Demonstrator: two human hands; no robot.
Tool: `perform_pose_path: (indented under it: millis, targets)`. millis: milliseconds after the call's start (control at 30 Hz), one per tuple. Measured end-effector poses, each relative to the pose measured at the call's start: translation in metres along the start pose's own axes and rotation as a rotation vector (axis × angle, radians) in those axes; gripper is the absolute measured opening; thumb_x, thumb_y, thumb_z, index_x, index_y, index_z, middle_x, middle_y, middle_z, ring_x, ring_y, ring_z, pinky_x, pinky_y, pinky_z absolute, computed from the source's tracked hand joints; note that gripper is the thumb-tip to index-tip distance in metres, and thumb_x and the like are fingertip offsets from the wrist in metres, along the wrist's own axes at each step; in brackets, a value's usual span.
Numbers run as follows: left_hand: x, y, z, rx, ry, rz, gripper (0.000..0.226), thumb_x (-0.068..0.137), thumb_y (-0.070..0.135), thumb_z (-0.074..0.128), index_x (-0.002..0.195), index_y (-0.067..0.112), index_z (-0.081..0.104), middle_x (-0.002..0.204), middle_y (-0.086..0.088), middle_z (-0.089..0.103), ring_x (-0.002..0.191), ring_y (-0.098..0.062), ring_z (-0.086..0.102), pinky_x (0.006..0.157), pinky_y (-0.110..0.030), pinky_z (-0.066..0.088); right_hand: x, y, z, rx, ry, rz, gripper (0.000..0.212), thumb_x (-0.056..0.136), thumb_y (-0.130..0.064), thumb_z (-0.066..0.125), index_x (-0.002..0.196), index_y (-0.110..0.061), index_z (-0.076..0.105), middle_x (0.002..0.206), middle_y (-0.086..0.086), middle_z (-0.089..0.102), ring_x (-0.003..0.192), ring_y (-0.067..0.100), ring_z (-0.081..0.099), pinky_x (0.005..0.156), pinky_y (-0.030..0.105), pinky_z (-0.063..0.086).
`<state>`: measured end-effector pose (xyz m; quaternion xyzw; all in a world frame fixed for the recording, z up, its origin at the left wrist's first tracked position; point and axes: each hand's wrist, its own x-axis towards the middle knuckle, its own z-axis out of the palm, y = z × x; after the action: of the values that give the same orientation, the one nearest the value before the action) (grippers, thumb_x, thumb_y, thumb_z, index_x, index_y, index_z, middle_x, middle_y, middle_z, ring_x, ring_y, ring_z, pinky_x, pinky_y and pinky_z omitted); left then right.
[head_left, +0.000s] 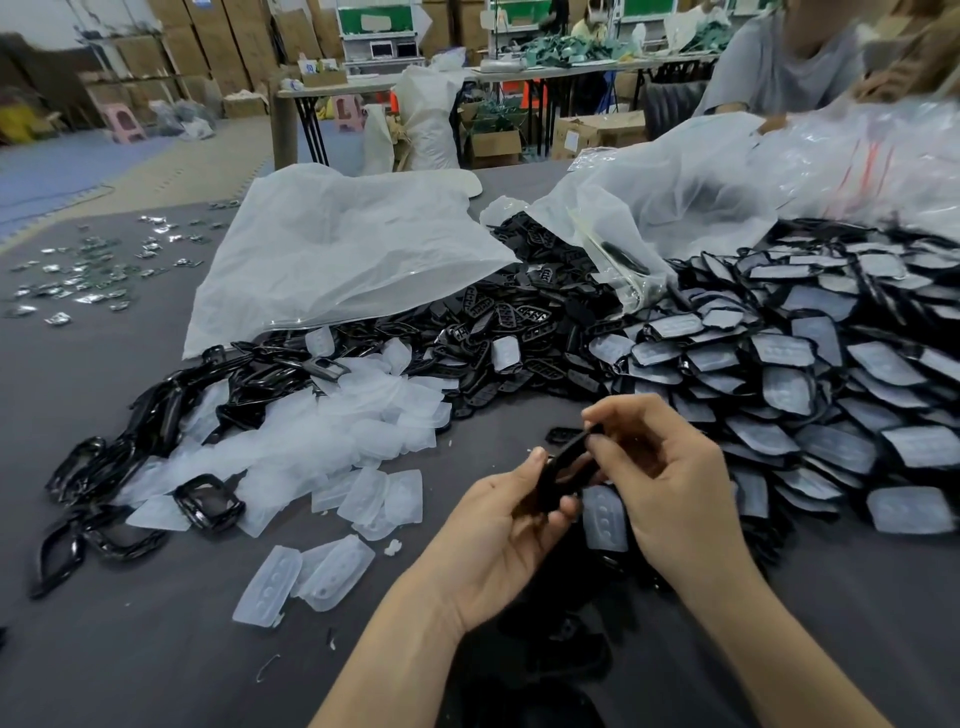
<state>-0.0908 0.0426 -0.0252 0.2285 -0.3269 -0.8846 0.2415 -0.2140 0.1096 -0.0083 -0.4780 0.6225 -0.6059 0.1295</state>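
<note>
**Black plastic shell (569, 460) pinched between both hands**

Black and thin, the shell was held above the near middle of the grey-covered table (156, 649), tilted on edge. The left hand (498, 525) curled its fingers round the lower end; the right hand (675, 483) pinched the upper end between thumb and forefinger. A translucent pad (605, 519) lay just below the right hand.

Bare cloth ran from the left hand to the near-left of the table, broken only by a few loose pads (311, 577). A narrow wedge of cloth stayed open just beyond the fingertips, between the heap of translucent pads (332, 441) on the left and the heap of fitted pieces (810, 374) on the right. That right heap crowded close against the right wrist. Black frames (104, 467) trailed toward the table's left side. A white plastic bag (337, 249) lay over the far part of the piles, short of the far edge. Small foil-like bits (88, 275) were scattered at the far left.

A label on a cardboard box (597, 132) beyond the table was too blurred to read.
</note>
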Motion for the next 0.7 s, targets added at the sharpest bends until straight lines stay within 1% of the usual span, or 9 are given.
perform_pose_path:
  millis: [33, 133, 233, 300, 400, 500, 567, 700]
  targets:
    - [0.0, 0.0, 0.0, 0.005, 0.006, -0.021, 0.031, 0.082, 0.027, 0.06, 0.088, 0.002, 0.078, 0.088, -0.009, 0.071, 0.059, -0.01, 0.061, 0.053, -0.015, 0.052, 0.0, 0.0, 0.0, -0.001, 0.012, 0.012, 0.03, 0.084, 0.003, 0.066, 0.087, -0.027, 0.065, 0.084, -0.01, 0.067, 0.081, 0.008, 0.065, 0.075, 0.02, 0.05]
    - [0.001, 0.001, 0.002, 0.015, 0.016, -0.018, 0.031, 0.084, 0.03, 0.057, 0.084, 0.006, 0.079, 0.086, -0.009, 0.072, 0.062, -0.013, 0.064, 0.057, -0.02, 0.055, 0.001, -0.001, -0.002, 0.007, 0.024, 0.029, 0.027, 0.082, 0.0, 0.069, 0.08, -0.026, 0.065, 0.08, -0.012, 0.068, 0.075, 0.004, 0.064, 0.07, 0.011, 0.047]
    - [0.001, 0.001, 0.004, 0.016, 0.021, 0.007, 0.032, 0.086, 0.029, 0.055, 0.086, 0.008, 0.079, 0.092, -0.01, 0.073, 0.064, -0.013, 0.065, 0.058, -0.021, 0.054, 0.003, -0.002, -0.006, 0.029, 0.011, 0.042, 0.026, 0.084, 0.0, 0.068, 0.08, -0.026, 0.068, 0.078, -0.011, 0.069, 0.07, 0.003, 0.064, 0.066, 0.009, 0.046]
    - [0.001, 0.0, 0.004, 0.016, 0.045, 0.013, 0.032, 0.086, 0.03, 0.055, 0.088, 0.007, 0.078, 0.096, -0.013, 0.073, 0.063, -0.014, 0.066, 0.055, -0.021, 0.053, 0.006, -0.003, -0.011, 0.017, -0.027, 0.049, 0.028, 0.085, 0.0, 0.066, 0.079, -0.027, 0.068, 0.078, -0.011, 0.069, 0.067, 0.004, 0.064, 0.065, 0.009, 0.046]
    - [0.002, -0.002, 0.006, 0.031, 0.075, 0.024, 0.031, 0.084, 0.03, 0.057, 0.093, 0.005, 0.072, 0.089, -0.012, 0.072, 0.06, -0.015, 0.065, 0.05, -0.021, 0.052, 0.007, -0.002, -0.016, -0.07, -0.125, 0.044, 0.03, 0.086, 0.0, 0.064, 0.079, -0.029, 0.068, 0.076, -0.013, 0.068, 0.071, 0.005, 0.064, 0.066, 0.01, 0.046]
    - [0.002, -0.002, 0.008, 0.063, 0.07, 0.041, 0.029, 0.083, 0.03, 0.057, 0.089, 0.006, 0.073, 0.084, -0.011, 0.07, 0.056, -0.016, 0.062, 0.048, -0.02, 0.05, 0.008, -0.002, -0.019, -0.184, -0.164, 0.008, 0.027, 0.087, 0.0, 0.064, 0.08, -0.027, 0.067, 0.077, -0.01, 0.066, 0.076, 0.002, 0.062, 0.069, 0.009, 0.044]
    - [0.002, -0.003, 0.009, 0.09, 0.068, 0.057, 0.029, 0.085, 0.03, 0.055, 0.087, 0.007, 0.072, 0.08, -0.009, 0.069, 0.053, -0.014, 0.058, 0.047, -0.018, 0.046, 0.009, -0.003, -0.022, -0.207, -0.198, 0.012, 0.027, 0.087, -0.001, 0.064, 0.08, -0.027, 0.067, 0.078, -0.009, 0.064, 0.075, 0.004, 0.062, 0.068, 0.012, 0.045]
    - [0.002, -0.004, 0.01, 0.178, 0.052, 0.076, 0.033, 0.094, 0.029, 0.048, 0.091, 0.007, 0.071, 0.075, -0.008, 0.069, 0.051, -0.01, 0.054, 0.047, -0.017, 0.043, 0.012, -0.004, -0.031, -0.25, -0.255, 0.016, 0.027, 0.088, -0.003, 0.063, 0.079, -0.028, 0.066, 0.08, -0.005, 0.065, 0.074, 0.011, 0.062, 0.072, 0.029, 0.05]
